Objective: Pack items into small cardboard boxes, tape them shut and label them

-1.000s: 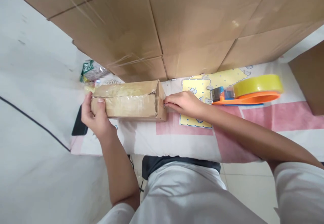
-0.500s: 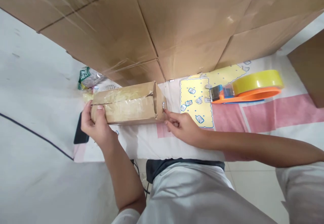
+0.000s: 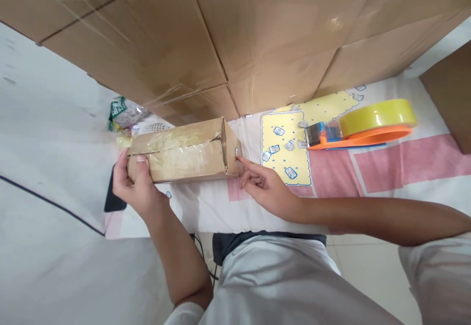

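A long brown cardboard box (image 3: 184, 161) lies on the cloth-covered table, with shiny clear tape along its top seam. My left hand (image 3: 138, 183) grips its left end, thumb on top and fingers round the far side. At the right end face, the index finger of my right hand (image 3: 267, 187) is stretched out and touches the cardboard beside a small whitish mark or sticker (image 3: 236, 152). The other right fingers curl loosely with nothing visible in them.
Large stacked cartons (image 3: 272, 45) rise behind the box. To the right, an orange tape dispenser (image 3: 368, 138) carries a yellow tape roll (image 3: 379, 117) near a yellow patterned sheet (image 3: 285, 163). A dark phone (image 3: 115, 197) and a green-and-clear plastic packet (image 3: 127, 112) are at the left.
My right index finger has straightened against the end face, and the rest of that hand has dropped slightly. The box and my left hand have shifted a little left.
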{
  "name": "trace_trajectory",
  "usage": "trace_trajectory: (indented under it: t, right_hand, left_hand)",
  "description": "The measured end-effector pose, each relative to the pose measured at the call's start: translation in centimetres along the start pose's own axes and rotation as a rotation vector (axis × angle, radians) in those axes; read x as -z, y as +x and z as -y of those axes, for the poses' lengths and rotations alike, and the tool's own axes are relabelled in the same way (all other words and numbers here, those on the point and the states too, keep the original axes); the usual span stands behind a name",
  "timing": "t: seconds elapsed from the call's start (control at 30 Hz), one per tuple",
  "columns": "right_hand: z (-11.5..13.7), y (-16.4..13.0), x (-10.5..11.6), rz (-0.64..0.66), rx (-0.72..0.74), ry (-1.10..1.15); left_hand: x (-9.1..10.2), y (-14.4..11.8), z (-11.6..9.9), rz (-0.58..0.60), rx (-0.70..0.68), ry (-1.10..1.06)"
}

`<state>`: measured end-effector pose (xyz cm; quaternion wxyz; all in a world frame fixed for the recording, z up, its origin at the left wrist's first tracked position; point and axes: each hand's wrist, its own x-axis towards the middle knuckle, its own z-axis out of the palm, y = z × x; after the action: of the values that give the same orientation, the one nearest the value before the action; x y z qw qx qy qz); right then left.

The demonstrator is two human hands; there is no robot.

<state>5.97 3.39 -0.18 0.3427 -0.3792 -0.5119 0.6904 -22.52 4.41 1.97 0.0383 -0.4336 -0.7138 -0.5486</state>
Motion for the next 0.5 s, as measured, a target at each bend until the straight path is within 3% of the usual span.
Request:
trace_trajectory:
  t: [0.1,0.27,0.4,0.5]
  right_hand:
    - [0.5,0.6,0.3,-0.032,-0.016,0.032]
    - [1.1,1.0,0.8,0.095,-0.08,-0.013]
    - [0.8,1.1,0.8,0.008,-0.035,0.032]
    - [0.8,1.3,0.6,0.037,-0.064,0.027]
  left_hand:
    - [0.0,0.0,-0.2,-0.082,-0.004,-0.172]
    - [0.1,-0.1,-0.9,-0.075,0.032,-0.222]
    - [0.1,-0.1,-1.3,-0.112,0.05,-0.301]
    - [0.0,-0.1,-1.3,-0.123,0.049,-0.324]
